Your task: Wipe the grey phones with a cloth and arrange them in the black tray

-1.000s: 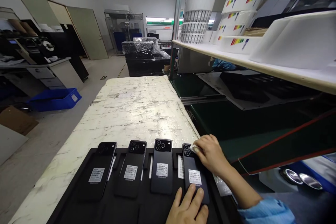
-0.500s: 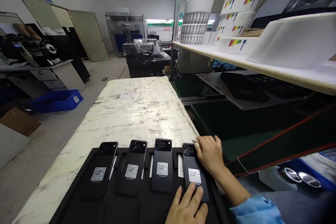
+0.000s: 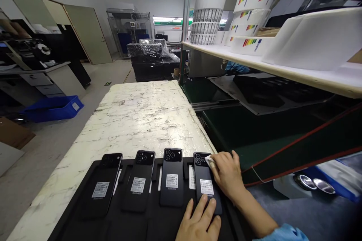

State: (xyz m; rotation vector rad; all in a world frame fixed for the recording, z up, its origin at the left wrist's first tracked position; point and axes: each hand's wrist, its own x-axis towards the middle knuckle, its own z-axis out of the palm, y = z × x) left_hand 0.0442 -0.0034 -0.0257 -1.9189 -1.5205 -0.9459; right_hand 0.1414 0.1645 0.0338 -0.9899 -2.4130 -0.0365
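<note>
Four black smartphones lie back side up in a row in a black tray, each with a white printed label. My left hand rests fingers spread on the lower end of the rightmost smartphone. At that phone's upper right edge, beside the cameras, my right hand pinches a small white piece, cloth or paper, I cannot tell which. Left of it are another smartphone, a third smartphone and, at the far left, the last smartphone.
The tray sits on a worn cream tabletop. To the right, a green conveyor belt runs under a shelf holding label rolls. A blue bin stands on the floor at left.
My right hand has brought the white piece slightly down against the phone's upper right edge. My left hand stays on the same phone. The whole view has shifted a little.
</note>
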